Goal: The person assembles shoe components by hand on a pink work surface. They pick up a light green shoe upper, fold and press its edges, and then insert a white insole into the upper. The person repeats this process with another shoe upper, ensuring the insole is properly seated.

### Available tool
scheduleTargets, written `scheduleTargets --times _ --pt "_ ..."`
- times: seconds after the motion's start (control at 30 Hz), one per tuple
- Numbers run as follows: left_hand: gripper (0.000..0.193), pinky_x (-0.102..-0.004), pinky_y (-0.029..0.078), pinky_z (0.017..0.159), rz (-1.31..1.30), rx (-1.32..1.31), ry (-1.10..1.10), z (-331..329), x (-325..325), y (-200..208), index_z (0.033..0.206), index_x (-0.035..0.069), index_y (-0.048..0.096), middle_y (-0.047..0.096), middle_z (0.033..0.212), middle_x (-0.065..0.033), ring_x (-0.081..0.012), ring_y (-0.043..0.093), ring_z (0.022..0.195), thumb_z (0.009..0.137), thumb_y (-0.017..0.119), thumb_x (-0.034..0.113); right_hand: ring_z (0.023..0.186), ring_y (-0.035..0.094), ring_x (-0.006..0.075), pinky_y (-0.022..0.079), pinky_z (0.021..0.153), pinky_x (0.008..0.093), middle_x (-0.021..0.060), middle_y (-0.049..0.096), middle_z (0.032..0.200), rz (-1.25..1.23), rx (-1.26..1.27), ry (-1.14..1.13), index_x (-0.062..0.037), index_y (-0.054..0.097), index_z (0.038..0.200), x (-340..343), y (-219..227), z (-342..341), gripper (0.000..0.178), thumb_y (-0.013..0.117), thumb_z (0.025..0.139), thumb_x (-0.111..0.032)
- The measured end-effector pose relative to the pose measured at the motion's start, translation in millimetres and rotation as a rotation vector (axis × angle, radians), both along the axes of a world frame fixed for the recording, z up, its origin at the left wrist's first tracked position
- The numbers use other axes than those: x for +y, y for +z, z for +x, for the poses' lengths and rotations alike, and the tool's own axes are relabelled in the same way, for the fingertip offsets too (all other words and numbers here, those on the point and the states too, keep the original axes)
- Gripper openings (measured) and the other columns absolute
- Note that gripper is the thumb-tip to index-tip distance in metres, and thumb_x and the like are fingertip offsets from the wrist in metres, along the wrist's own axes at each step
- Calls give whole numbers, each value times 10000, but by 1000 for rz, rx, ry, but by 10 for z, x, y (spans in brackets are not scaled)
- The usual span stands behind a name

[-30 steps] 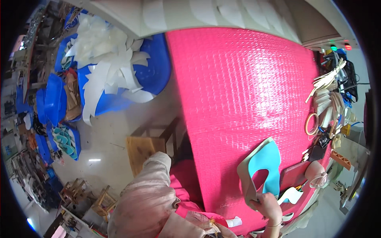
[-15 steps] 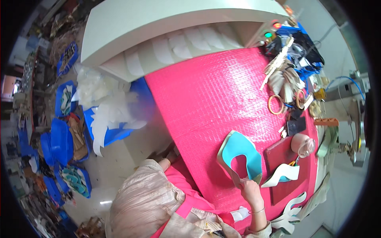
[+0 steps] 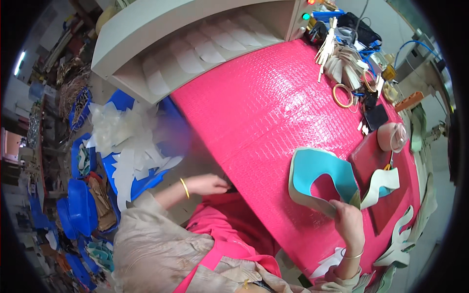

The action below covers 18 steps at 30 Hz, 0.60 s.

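Note:
A U-shaped shoe-upper piece [image 3: 337,164], teal inside with a pale rim, rests over the pink table cover. My right hand [image 3: 349,222] pinches its near end, with the fingers closed. Just right of that hand lies a second curved white and teal piece [image 3: 375,189], partly on a dark red board [image 3: 386,211]. At the table's left edge is my left hand [image 3: 211,184], its fingers curled in beside something small and dark; what they hold, if anything, is hidden.
A white machine [image 3: 195,29] with pale cut pieces inside its opening spans the far side. Tape rings [image 3: 343,95], strips and a thread cone [image 3: 392,136] crowd the right side. To the left, a blue crate [image 3: 141,183] overflows with white scraps. More pieces [image 3: 398,241] lie near right.
My left hand has come into fuller view at the table's left edge. The view has turned, so the table and the held piece appear shifted; my right hand keeps its grip.

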<state>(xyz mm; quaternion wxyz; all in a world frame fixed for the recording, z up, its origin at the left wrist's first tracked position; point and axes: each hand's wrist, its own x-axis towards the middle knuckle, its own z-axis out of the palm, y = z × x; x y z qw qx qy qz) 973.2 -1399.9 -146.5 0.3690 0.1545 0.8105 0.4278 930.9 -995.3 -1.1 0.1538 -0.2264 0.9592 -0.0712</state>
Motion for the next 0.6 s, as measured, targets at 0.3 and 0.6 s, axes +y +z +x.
scheduleTargets --times 0.3,0.6 --pt "302 -421 433 887 -111 1045 392 -3174 704 507 1111 39 516 453 1249 -176 -338 458 1137 826 480 132 967 557 276 444 841 386 103 596 984 -509 42 243 -73 600 1055 -808 -353 783 391 589 668 -26" --pt "386 -493 391 923 -456 1099 574 -4947 1051 140 1158 123 418 118 1475 -68 -326 405 1166 784 513 130 1037 548 322 448 861 405 111 575 1131 -624 -83 -38 -94 598 1077 -601 -1208 908 437 605 641 -71"
